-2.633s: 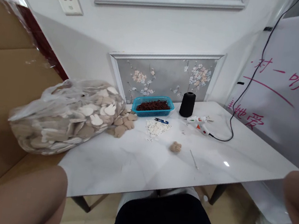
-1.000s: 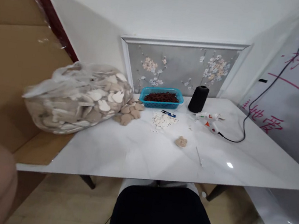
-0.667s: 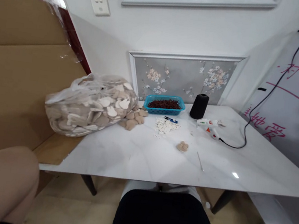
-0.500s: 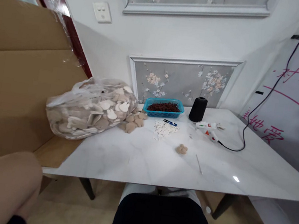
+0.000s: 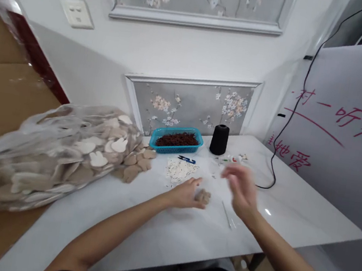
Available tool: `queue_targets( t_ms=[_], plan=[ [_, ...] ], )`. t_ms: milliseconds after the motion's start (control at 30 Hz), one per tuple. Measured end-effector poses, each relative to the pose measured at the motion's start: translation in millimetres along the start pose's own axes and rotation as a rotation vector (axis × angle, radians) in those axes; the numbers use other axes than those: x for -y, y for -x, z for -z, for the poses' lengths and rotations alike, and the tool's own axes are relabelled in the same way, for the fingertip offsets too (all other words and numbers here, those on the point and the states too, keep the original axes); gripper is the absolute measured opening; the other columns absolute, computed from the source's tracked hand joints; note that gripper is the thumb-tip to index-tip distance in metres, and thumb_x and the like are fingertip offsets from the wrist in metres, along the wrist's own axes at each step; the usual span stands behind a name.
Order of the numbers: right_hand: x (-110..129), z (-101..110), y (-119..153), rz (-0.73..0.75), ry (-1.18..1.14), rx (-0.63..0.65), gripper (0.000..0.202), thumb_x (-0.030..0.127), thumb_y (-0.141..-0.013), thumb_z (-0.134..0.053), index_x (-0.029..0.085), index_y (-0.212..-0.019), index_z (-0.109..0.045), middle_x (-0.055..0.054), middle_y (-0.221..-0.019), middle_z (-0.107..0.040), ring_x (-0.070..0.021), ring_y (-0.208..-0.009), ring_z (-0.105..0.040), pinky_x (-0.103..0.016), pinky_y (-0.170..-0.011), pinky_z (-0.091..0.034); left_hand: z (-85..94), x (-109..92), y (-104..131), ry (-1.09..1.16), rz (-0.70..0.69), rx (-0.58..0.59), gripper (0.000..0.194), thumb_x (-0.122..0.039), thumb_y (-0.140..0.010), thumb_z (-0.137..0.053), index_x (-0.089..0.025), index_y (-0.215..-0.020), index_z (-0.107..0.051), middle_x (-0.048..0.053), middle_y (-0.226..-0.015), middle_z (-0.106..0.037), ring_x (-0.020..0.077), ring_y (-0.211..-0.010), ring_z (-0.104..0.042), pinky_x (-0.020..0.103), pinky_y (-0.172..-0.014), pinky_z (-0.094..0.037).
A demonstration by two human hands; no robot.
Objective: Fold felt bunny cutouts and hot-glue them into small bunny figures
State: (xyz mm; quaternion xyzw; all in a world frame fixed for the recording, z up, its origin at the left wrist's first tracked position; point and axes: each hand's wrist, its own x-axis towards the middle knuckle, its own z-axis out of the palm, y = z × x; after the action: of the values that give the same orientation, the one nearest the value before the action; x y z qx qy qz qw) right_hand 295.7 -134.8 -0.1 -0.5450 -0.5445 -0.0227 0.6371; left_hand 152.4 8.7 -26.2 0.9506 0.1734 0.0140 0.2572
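My left hand (image 5: 185,194) is open, with thumb and fingers apart beside a small beige fabric piece (image 5: 203,196) with rounded lobes. Whether the fingertips touch that piece I cannot tell. Blurred by motion, my right hand (image 5: 243,191) is raised over the table, its fingers loosely bent and apart, and nothing shows in it. Behind it lies a white glue gun (image 5: 229,159) with a black cord, partly covered by the hand. A thin white stick (image 5: 226,214) rests on the table between my forearms.
Left stands a clear bag (image 5: 63,159) of bunny-shaped felt pieces, with loose beige pieces (image 5: 138,162) alongside. Further back are a blue basket (image 5: 175,150) of dark brown strands, a black thread cone (image 5: 219,140), blue thread snips (image 5: 187,159) and a pile of small white bits (image 5: 179,171).
Both my hands have come into view over the table, the left beside the beige piece, the right near the glue gun. My view has moved closer and turned right.
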Motion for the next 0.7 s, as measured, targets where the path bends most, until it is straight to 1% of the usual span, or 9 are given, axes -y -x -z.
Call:
queue_targets(
  t_ms=[33,67,133,200,233,367,533,633,700],
  plan=[
    [-11,-3,-3,-0.113,-0.021,0.07,0.034,0.045,-0.092,-0.046,0.015,-0.103,-0.057,-0.007,-0.092,-0.06,-0.0154,-0.077,-0.059,-0.031,-0.071,-0.049,-2.7,3,-10,0.017,0.028,0.025,0.092,-0.061,-0.057,-0.07,-0.017,-0.133,-0.041,0.014,-0.127,-0.049,0.03,-0.116,-0.048,0.042,-0.099,-0.042],
    [-23,-7,-6,-0.257,-0.051,0.151,0.037,0.048,-0.091,-0.045,0.015,-0.101,-0.057,-0.007,-0.09,-0.06,-0.015,-0.072,-0.059,-0.03,-0.067,-0.049,-5.4,7,-16,0.027,0.041,0.031,0.088,-0.058,-0.053,-0.073,-0.017,-0.127,-0.047,0.013,-0.121,-0.053,0.0298,-0.111,-0.051,0.041,-0.095,-0.043],
    [-48,-13,-6,-0.534,-0.115,0.311,0.043,0.054,-0.087,-0.045,0.014,-0.097,-0.057,-0.008,-0.091,-0.061,-0.0151,-0.068,-0.059,-0.029,-0.063,-0.048,-10.0,11,-21,0.036,0.052,0.001,0.06,-0.049,-0.06,-0.07,-0.018,-0.109,-0.058,0.01,-0.107,-0.058,0.0261,-0.1,-0.055,0.038,-0.088,-0.044],
    [-69,-16,-3,-0.682,-0.144,0.435,0.045,0.053,-0.083,-0.05,0.012,-0.098,-0.057,-0.009,-0.093,-0.061,-0.0166,-0.072,-0.06,-0.032,-0.069,-0.049,-12.2,14,-22,0.059,0.064,-0.032,0.033,-0.037,-0.068,-0.062,-0.017,-0.094,-0.061,0.007,-0.096,-0.06,0.0211,-0.093,-0.056,0.032,-0.083,-0.043],
    [-77,-17,0,-0.724,-0.153,0.471,0.045,0.051,-0.082,-0.051,0.011,-0.101,-0.058,-0.009,-0.095,-0.061,-0.0173,-0.076,-0.06,-0.033,-0.073,-0.049,-12.3,15,-21,0.076,0.073,-0.044,0.026,-0.033,-0.07,-0.059,-0.017,-0.09,-0.061,0.005,-0.093,-0.061,0.0188,-0.09,-0.056,0.03,-0.08,-0.042],
    [-91,-23,5,-0.822,-0.189,0.476,0.049,0.042,-0.081,-0.054,0.009,-0.118,-0.052,-0.009,-0.092,-0.063,-0.0189,-0.079,-0.06,-0.036,-0.077,-0.05,-7.5,15,-22,0.143,0.107,-0.044,0.022,-0.03,-0.069,-0.057,-0.016,-0.086,-0.06,0.002,-0.088,-0.061,0.0135,-0.08,-0.054,0.023,-0.071,-0.038],
    [-91,-37,-7,-0.99,-0.424,0.462,0.043,0.03,-0.075,-0.064,0.012,-0.113,-0.054,-0.01,-0.099,-0.064,-0.0201,-0.087,-0.063,-0.037,-0.085,-0.05,1.5,20,-20,0.237,0.132,0.0,0.022,-0.031,-0.071,-0.055,-0.016,-0.085,-0.063,0.001,-0.08,-0.061,0.0097,-0.07,-0.052,0.02,-0.063,-0.034],
    [-89,-47,-15,-1.085,-0.588,0.446,0.042,0.023,-0.071,-0.066,0.014,-0.111,-0.055,-0.011,-0.104,-0.064,-0.022,-0.094,-0.064,-0.039,-0.091,-0.049,9.1,30,-18,0.522,0.187,0.07,0.03,-0.027,-0.071,-0.053,-0.015,-0.098,-0.062,0.0,-0.077,-0.061,0.007,-0.064,-0.051,0.017,-0.059,-0.036],
    [-87,-53,-19,-1.107,-0.639,0.409,0.045,0.019,-0.068,-0.066,0.014,-0.111,-0.056,-0.012,-0.106,-0.064,-0.0226,-0.097,-0.063,-0.04,-0.093,-0.047,15.1,38,-16,0.754,0.298,0.135,0.039,-0.028,-0.069,-0.056,-0.015,-0.106,-0.059,0.001,-0.079,-0.061,0.0068,-0.062,-0.052,0.017,-0.058,-0.039]
  ],
)
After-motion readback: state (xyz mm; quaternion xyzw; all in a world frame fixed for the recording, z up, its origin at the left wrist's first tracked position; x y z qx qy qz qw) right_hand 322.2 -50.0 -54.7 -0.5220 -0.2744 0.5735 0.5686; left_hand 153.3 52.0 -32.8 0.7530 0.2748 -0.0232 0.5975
